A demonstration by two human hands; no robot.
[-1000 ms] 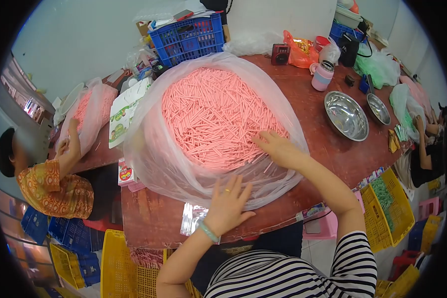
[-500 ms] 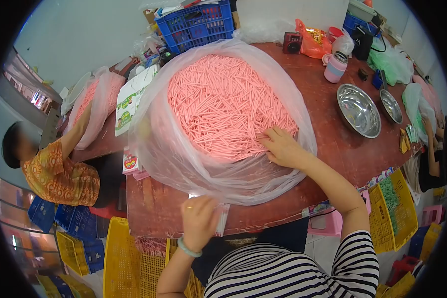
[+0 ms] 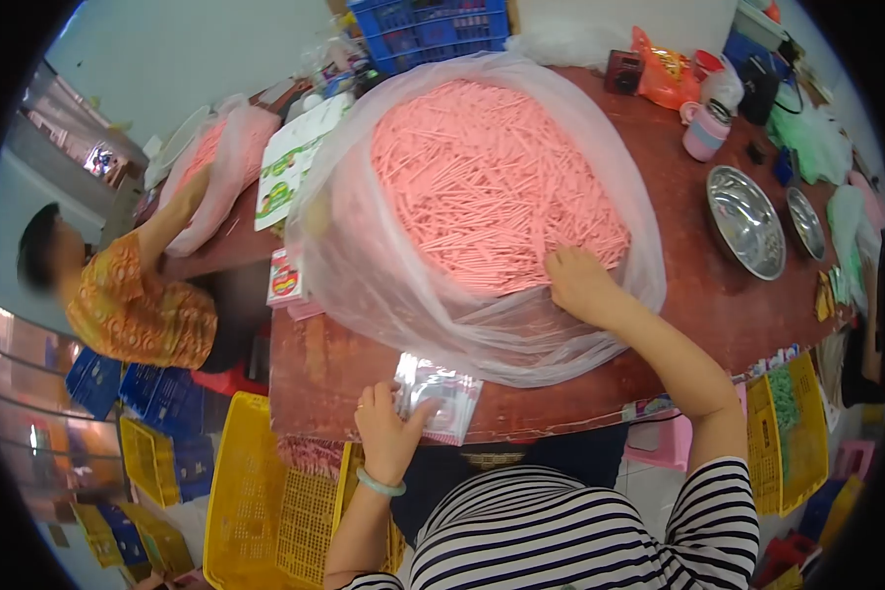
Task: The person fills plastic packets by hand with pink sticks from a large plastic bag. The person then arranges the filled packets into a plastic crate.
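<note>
A large clear plastic bag [image 3: 364, 265] stands open on the red table [image 3: 315, 374], full of thin pink sticks [image 3: 492, 177]. My right hand [image 3: 582, 283] rests at the near right edge of the sticks, its fingers curled down among them; what the fingertips hold, if anything, is hidden. My left hand [image 3: 393, 423] is at the table's front edge, thumb and fingers apart, beside silvery clear packets [image 3: 447, 398]. Nothing shows between its fingers.
Metal bowls [image 3: 747, 221] and a pink bottle [image 3: 706, 131] stand at the right. Green-and-white cards [image 3: 290, 177] lie left of the bag. A co-worker in an orange patterned shirt [image 3: 143, 305] reaches into another bag [image 3: 236, 177]. Yellow crates [image 3: 236, 492] stand below the table.
My left hand has lifted off the bag's near edge and come down by the packets. My right hand's fingers have curled in more among the sticks. The camera view has shifted.
</note>
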